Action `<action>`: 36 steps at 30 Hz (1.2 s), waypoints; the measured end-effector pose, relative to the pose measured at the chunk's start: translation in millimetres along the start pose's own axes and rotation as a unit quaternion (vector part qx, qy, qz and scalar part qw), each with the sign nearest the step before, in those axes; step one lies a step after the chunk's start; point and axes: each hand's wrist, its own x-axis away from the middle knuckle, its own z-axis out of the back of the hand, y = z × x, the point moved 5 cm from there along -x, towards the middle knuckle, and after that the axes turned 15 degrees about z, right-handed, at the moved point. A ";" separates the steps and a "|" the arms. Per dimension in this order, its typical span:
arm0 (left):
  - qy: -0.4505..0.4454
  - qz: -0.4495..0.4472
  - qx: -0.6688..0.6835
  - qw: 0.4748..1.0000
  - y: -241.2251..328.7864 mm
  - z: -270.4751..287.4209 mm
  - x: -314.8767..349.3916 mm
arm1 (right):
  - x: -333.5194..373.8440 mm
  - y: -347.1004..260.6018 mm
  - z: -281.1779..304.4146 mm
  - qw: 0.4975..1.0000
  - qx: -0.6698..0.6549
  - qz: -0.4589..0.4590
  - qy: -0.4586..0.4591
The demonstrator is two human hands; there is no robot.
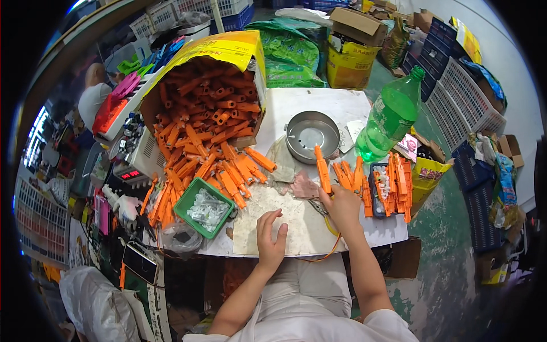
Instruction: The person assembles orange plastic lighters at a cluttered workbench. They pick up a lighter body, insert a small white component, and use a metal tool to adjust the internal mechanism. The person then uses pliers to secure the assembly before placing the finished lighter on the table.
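My right hand (343, 211) is closed on a long orange plastic part (322, 170), which sticks up past the thumb. More orange parts (344, 174) lie just beyond its fingers. My left hand (270, 239) rests over the front of the worktable (256, 219), fingers apart and holding nothing. To its left is a green tray (183, 206) of small clear plastic pieces (207, 211). Close to my right hand stands a dark tray (374, 213) with small whitish pieces, and orange parts (400, 182) are stacked on and beside it. A tool with yellow handles (330, 226) lies partly hidden by my right hand.
A yellow carton (250, 48) on its side spills a heap of orange parts (196, 142). Farther back are a round metal bowl (313, 137), a pinkish cloth (305, 185) and a green bottle (390, 117). An orange cable (325, 255) crosses the front edge. Crates (464, 108) stand right.
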 end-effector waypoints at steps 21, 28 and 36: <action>-0.013 0.014 0.023 1.000 -3.5 2.1 2.2 | 3.7 -6.8 -6.6 0.999 -0.032 -0.029 -0.017; -0.022 0.025 0.016 0.999 -2.3 -1.3 1.5 | 5.3 -1.9 -9.4 0.998 -0.047 -0.031 0.005; -0.030 0.033 0.030 0.999 -1.2 -0.5 -0.5 | -2.8 -2.9 -8.4 0.998 -0.041 -0.039 0.008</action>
